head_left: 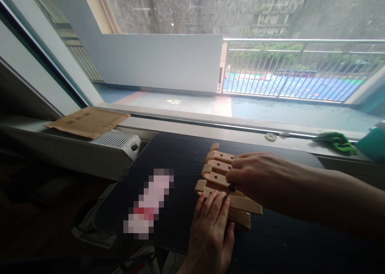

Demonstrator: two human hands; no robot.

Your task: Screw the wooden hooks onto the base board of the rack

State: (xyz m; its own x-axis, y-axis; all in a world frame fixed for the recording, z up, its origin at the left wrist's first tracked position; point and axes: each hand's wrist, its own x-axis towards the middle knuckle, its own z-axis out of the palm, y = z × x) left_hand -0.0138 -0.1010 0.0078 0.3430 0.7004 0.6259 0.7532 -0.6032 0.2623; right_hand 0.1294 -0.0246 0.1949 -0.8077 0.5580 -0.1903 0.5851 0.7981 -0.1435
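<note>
On the dark table, a light wooden piece has several curved-ended slats in a row, with dark holes along them. My right hand is closed around a screwdriver; its dark end and thin shaft show below my fingers, slanting down to the nearest slat, and most of the handle is hidden. My left hand holds the nearest slat, fingers close together on top and thumb by the near side. The shaft's tip is beside my left fingertips, partly hidden. A thicker wooden block shows under the slats.
A blurred-out pinkish item lies left on the table. A brown envelope rests on a white radiator. Along the windowsill are a tape roll, a green cloth and a teal container. Window glass stands behind.
</note>
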